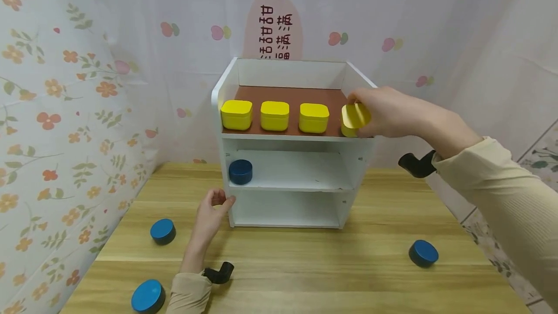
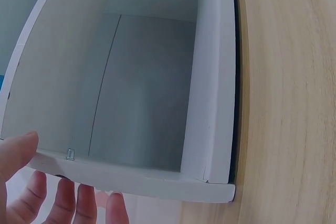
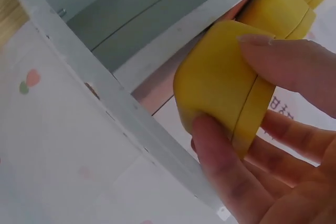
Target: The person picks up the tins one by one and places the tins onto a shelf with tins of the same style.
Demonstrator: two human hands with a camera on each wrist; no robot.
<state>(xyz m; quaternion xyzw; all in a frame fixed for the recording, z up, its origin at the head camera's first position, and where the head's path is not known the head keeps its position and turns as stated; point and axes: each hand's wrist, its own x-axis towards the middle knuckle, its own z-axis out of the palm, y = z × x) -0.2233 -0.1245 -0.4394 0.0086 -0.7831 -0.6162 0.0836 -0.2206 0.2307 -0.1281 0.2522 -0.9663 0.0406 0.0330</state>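
At the top right of a small white shelf unit (image 1: 289,166), my right hand (image 1: 388,110) pinches a yellow lidded box (image 1: 348,124) between thumb and fingers. The right wrist view shows this box tilted, with its lid seam visible, beside the side panel. Three matching yellow boxes (image 1: 274,116) stand in a row to its left on the brown top shelf (image 1: 289,93). Lower down, my left hand (image 1: 211,214) holds the unit's left side panel (image 2: 136,184). In the left wrist view the thumb lies on one side of that panel and the fingers on the other.
A dark blue round tin (image 1: 240,172) sits at the left of the middle shelf. On the wooden table (image 1: 296,270), two blue round tins (image 1: 163,231) lie left of my left arm and another blue tin (image 1: 424,254) lies at the right. Patterned curtains (image 1: 183,86) hang behind.
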